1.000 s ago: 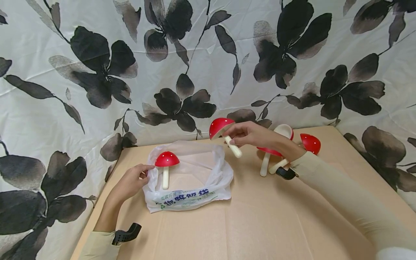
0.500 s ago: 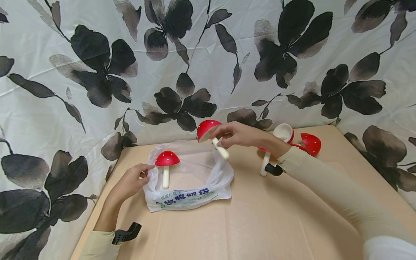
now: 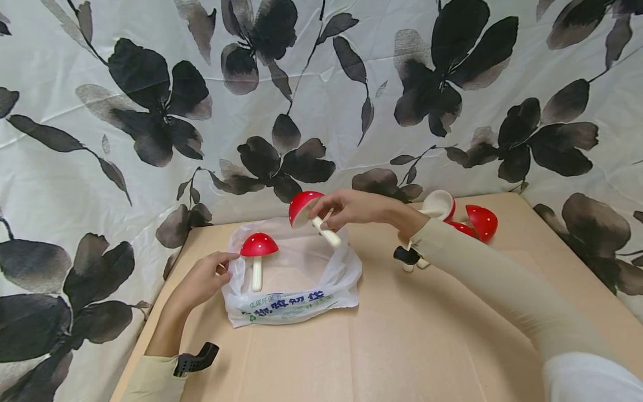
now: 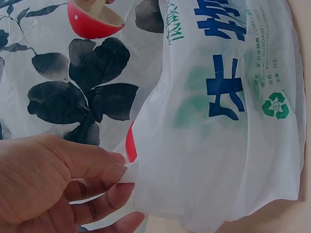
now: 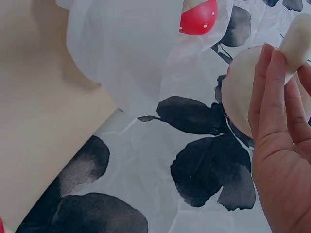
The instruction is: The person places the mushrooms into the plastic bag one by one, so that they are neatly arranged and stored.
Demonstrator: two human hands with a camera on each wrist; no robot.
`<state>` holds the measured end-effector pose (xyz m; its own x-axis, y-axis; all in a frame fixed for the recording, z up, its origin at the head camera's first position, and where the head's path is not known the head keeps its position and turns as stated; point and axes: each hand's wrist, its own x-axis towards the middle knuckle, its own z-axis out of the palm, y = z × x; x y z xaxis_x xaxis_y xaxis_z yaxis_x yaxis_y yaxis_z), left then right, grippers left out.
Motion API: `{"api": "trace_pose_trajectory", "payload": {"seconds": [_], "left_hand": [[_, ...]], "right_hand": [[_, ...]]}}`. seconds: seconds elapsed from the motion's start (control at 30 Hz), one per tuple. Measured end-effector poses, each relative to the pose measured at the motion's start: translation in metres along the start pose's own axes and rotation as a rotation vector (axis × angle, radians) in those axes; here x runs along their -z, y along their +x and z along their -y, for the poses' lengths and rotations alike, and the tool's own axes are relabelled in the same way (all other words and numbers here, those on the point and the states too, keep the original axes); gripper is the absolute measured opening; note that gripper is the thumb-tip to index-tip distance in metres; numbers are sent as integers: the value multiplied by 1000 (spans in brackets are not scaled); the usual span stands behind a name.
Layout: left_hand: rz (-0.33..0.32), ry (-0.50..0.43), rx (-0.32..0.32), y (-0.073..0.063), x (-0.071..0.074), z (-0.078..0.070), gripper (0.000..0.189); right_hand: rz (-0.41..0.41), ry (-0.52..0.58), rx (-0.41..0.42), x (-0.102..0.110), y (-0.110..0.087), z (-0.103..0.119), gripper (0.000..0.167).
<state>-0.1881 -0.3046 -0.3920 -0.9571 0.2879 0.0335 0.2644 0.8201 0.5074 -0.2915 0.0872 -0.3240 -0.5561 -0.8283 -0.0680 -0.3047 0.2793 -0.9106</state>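
My left hand (image 3: 203, 279) pinches the left edge of a white plastic bag (image 3: 296, 312) that lies with its mouth spread; the left wrist view shows thumb and finger on the film (image 4: 127, 174). Inside the bag is a toy mushroom (image 3: 258, 245) with a red, white-dotted cap and a cream stem, cap toward the back. Over the bag's right rear part, my right hand (image 3: 359, 207) holds a second toy mushroom (image 3: 303, 209) by its stem, tilted, cap to the left. In the right wrist view its pale stem (image 5: 296, 43) sits between thumb and fingers.
Several more red-capped mushrooms (image 3: 481, 222) lie at the back right of the tan table (image 3: 402, 346), partly hidden by my right forearm. One cap (image 3: 440, 204) shows its cream underside. A white cloth with dark flowers (image 3: 301, 72) hangs behind the table.
My right hand has carried its mushroom leftward and slightly down, from right of the bag to over it. The left hand and the mushroom in the bag stay put.
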Motion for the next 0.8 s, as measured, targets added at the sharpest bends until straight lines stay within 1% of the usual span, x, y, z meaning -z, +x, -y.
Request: {"api": "trace_pose_trajectory", "payload": {"seconds": [0.13,0.33,0.47,0.7,0.8], "left_hand": [[-5,-1,3,1,-1,-1,38],[-9,-6,15,2,-2,-2,39],[-12,0,16,2,-3,-2,39],[-17,7,8,1,-2,-4,40],[-19,6,5,0,-2,-5,40]], "right_hand": [[18,-24,-1,1,9,0,35],[51,-10,10,0,22,-1,37],[67,-23,8,-3,30,-3,39],[67,-40,-12,-13,44,-7,36],[55,-42,-46,-19,49,-9,34]]}}
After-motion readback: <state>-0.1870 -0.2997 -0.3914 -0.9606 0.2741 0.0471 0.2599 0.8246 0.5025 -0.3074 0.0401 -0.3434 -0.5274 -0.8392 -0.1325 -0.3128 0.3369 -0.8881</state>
